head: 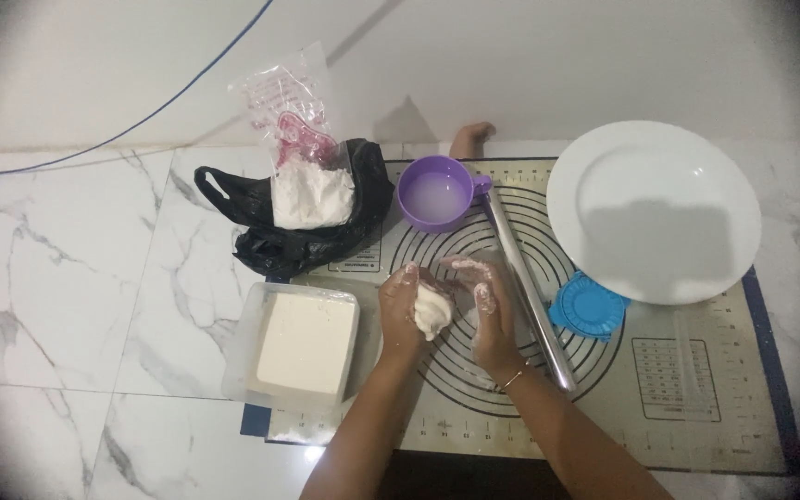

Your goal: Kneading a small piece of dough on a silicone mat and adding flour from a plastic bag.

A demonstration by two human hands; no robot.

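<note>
Left grip (403, 310) cups dough lump (433, 310); underside hidden, right hand (488, 301) seemingly touching.

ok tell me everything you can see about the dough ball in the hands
The dough ball is a small, pale white, soft-looking lump, roughly rounded with an uneven surface. It sits between the floured left hand and right hand, cupped above the baking mat, touching only the palms and fingers.
</note>
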